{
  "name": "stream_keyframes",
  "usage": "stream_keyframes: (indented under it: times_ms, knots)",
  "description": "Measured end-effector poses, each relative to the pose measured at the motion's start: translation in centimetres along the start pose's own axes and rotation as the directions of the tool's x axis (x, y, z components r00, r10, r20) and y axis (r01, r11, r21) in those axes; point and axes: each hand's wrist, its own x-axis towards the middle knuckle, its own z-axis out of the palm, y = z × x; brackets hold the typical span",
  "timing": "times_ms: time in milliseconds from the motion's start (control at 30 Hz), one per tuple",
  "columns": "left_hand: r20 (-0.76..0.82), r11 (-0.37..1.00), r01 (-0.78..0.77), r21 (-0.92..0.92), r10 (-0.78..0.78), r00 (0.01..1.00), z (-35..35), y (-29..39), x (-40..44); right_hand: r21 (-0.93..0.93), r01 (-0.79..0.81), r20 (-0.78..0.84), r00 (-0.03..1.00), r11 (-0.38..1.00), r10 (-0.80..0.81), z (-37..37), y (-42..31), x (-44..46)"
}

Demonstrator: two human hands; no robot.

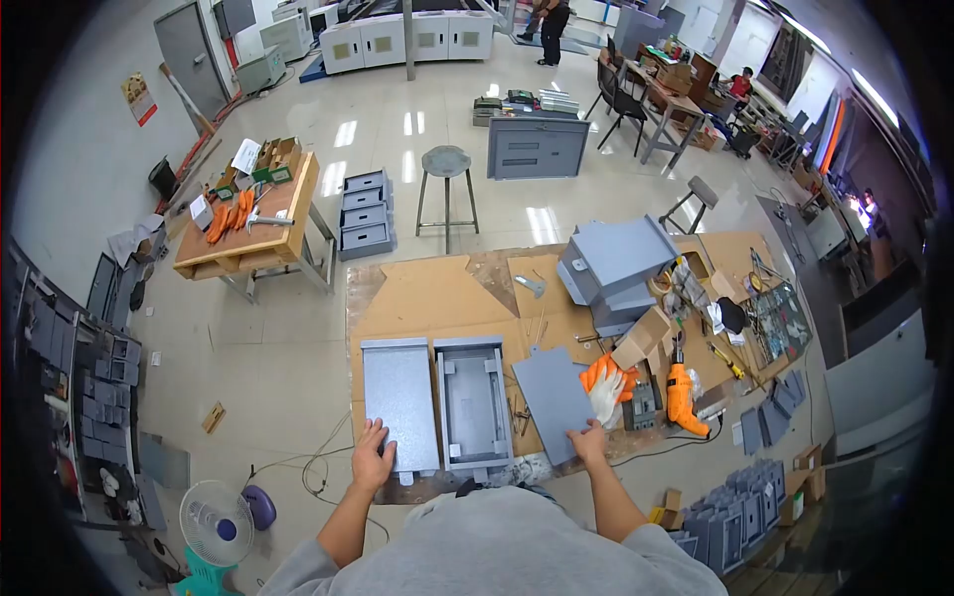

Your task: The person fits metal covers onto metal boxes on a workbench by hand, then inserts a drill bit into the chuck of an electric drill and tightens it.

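Note:
My left hand point(373, 455) lies at the lower left edge of a grey metal box point(399, 407) with its cover on, fingers stretched out over the edge. Just right of it is an open grey metal box point(475, 407), its inside facing up. My right hand point(588, 441) is closed on the lower right edge of a flat grey metal panel point(553, 399), which lies slanted on the bench. The fingertips under the panel are hidden. A few thin screws or rods point(520, 415) lie between the open box and the panel.
Cardboard point(427, 293) covers the workbench. On its right are stacked grey boxes point(616, 263), orange and white gloves point(608, 385), an orange power drill point(684, 397) and a hand riveter-like yellow tool point(726, 360). A fan point(217, 524) stands lower left; a stool point(446, 164) stands beyond the bench.

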Motion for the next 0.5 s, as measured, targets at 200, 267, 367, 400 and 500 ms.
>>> stream_keyframes:
  times_ms: [200, 267, 367, 400, 500]
  knots:
    - [-0.016, 0.998, 0.051, 0.021, -0.051, 0.999, 0.6, 0.3, -0.1, -0.205, -0.058, -0.118, 0.992, 0.977, 0.034, 0.5, 2.8, 1.7]
    - [-0.021, 0.996, 0.084, 0.042, -0.084, 0.996, 0.5, 0.7, 0.1, -0.253, -0.015, -0.078, 0.997, 0.967, -0.005, -0.5, 1.6, 1.8]
    - [-0.012, 0.994, 0.099, 0.042, -0.099, 0.995, 1.0, 0.9, 0.2, -0.112, 0.21, -0.24, 0.943, 0.971, -0.232, -1.4, 0.7, 3.2]
    - [-0.009, 0.993, 0.112, 0.044, -0.112, 0.994, 1.1, 1.0, 0.6, 0.113, 0.166, -0.222, 0.965, 0.98, -0.138, -1.8, -0.2, 4.6]
    - [-0.03, 0.99, 0.127, 0.067, -0.126, 0.992, 1.4, 1.0, 1.0, 0.567, 0.16, -0.092, 0.987, 0.808, -0.131, -3.1, -3.4, 10.2]
